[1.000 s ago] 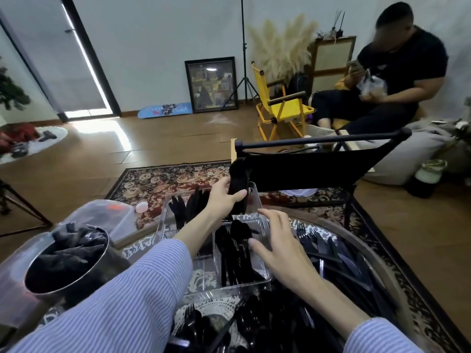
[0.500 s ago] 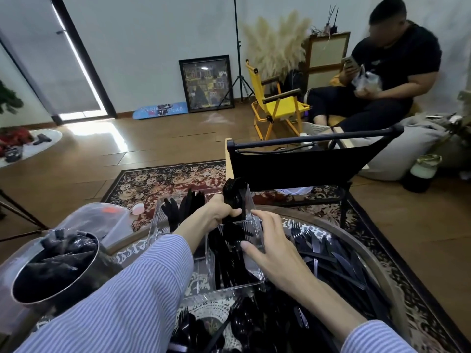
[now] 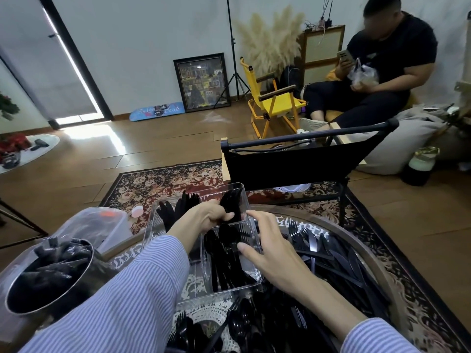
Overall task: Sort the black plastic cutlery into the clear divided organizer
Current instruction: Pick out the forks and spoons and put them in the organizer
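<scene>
The clear divided organizer point(image 3: 252, 285) sits in the middle of the round table. My left hand point(image 3: 204, 216) grips a bundle of black spoons point(image 3: 231, 203), lowered into the organizer's far right compartment. More black spoons point(image 3: 224, 253) lie in the near right compartment. Black forks point(image 3: 178, 207) stand in the far left compartment. My right hand point(image 3: 267, 247) rests with straight fingers on the organizer's right wall. Loose black cutlery point(image 3: 328, 261) is heaped on the table to the right and in front.
A metal bucket point(image 3: 48, 299) with black items stands at the left, a clear lidded tub point(image 3: 96, 225) behind it. A black folding chair point(image 3: 300, 164) stands just beyond the table. A seated person point(image 3: 377, 72) is at the far right.
My left hand has brought the spoon bundle down from above the organizer into its far right compartment. My right hand has stayed on the organizer's right side.
</scene>
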